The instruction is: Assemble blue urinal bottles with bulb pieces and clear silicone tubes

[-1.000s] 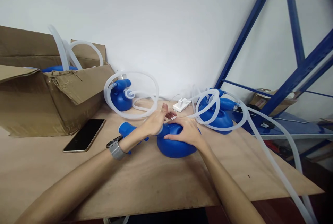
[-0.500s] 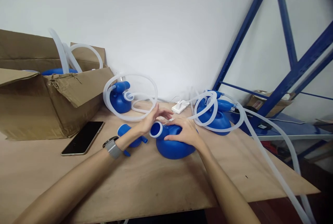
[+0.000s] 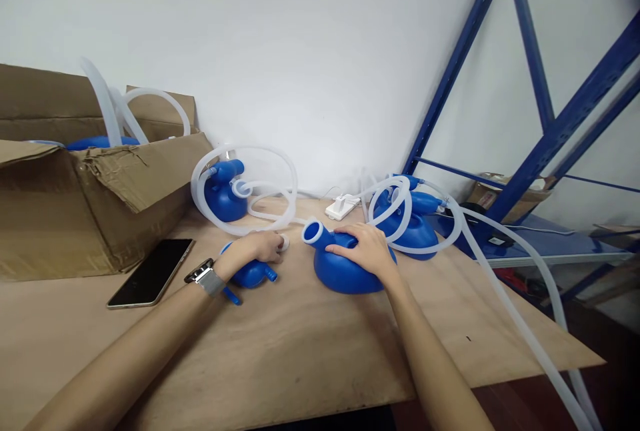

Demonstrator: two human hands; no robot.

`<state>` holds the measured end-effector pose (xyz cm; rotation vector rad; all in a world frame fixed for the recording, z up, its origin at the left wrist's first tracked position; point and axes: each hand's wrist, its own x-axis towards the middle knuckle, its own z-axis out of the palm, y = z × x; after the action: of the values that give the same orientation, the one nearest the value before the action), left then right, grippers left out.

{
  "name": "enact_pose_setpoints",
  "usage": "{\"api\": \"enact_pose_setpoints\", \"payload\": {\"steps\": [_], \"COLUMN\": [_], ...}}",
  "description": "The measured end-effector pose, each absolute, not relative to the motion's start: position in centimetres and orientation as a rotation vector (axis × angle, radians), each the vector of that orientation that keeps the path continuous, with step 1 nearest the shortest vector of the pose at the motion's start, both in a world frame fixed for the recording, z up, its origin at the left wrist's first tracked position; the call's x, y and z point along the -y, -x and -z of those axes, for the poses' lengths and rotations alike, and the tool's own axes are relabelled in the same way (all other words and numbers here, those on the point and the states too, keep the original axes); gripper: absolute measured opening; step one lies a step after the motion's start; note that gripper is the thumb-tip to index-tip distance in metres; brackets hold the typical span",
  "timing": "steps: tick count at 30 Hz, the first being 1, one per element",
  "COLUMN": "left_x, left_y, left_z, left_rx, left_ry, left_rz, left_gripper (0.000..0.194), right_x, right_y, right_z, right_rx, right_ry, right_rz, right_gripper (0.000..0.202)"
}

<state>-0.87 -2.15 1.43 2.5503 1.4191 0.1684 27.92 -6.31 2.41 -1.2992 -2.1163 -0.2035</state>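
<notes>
A blue plastic bottle (image 3: 345, 276) with a short, wide neck and white rim rests on the table, its mouth facing up and left. My right hand (image 3: 364, 247) grips its top, with the thumb near the neck and the fingers over the handle area. To the left, my left hand (image 3: 261, 245) is closed at the fingertips on a small white ring-like cap (image 3: 285, 242), partly hidden by the fingers. Under my left wrist lies a blue plastic lid piece (image 3: 250, 275) with a ribbed spout and a tab, partly covered.
Two blue bottles with coiled clear hoses stand behind, one left (image 3: 225, 201) and one right (image 3: 417, 234). A cardboard box (image 3: 50, 211) holds more hoses. A phone (image 3: 151, 273), a white power strip (image 3: 342, 206) and a blue metal rack (image 3: 455, 64) are around.
My left hand has moved left and down from beside the bottle's mouth, its fingers now closed on the white cap. The bottle, under my right hand, has shifted a little right.
</notes>
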Motion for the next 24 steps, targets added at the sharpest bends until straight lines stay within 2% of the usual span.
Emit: {"api": "enact_pose_setpoints", "payload": {"steps": [4, 8, 11, 13, 16, 20, 21, 24], "left_x": [2.0, 2.8, 3.8, 4.4, 4.9, 5.8, 6.1, 7.1], "left_y": [0.5, 0.7, 1.4, 2.3, 4.2, 6.9, 7.4, 8.7], "left_z": [-1.4, -3.6, -6.1, -7.3, -7.2, -4.6, -3.8, -2.2], "left_rx": [-1.469, -1.407, -1.326, -1.279, -1.24, -1.331, -1.344, -1.354], "left_ry": [-2.571, -2.626, -2.628, -2.61, -2.577, -2.36, -2.273, -2.071], "left_rz": [-0.115, -0.299, -0.486, -0.626, -0.854, -1.052, -1.107, -1.2], "left_gripper": [0.007, 0.005, 0.015, 0.022, 0.03, 0.037, 0.039, 0.042], "right_x": [6.0, 6.3, 7.6, 9.1, 11.5, 13.0, 12.7, 11.0], "right_y": [-29.0, -29.4, -27.2, -24.1, -18.0, -11.9, -11.2, -11.3], "right_z": [-2.3, -2.4, -2.8, -3.1, -2.9, -0.7, 0.0, 1.5], "right_rx": [2.086, 2.026, 2.001, 2.117, 2.351, 2.505, 2.529, 2.559], "right_ry": [1.29, 0.971, 0.77, 0.711, 0.808, 0.996, 1.025, 1.016], "right_rz": [0.32, 0.482, 0.486, 0.38, 0.057, -0.216, -0.227, -0.268], "right_gripper": [0.045, 0.049, 0.027, 0.022, 0.038, 0.083, 0.084, 0.07]}}
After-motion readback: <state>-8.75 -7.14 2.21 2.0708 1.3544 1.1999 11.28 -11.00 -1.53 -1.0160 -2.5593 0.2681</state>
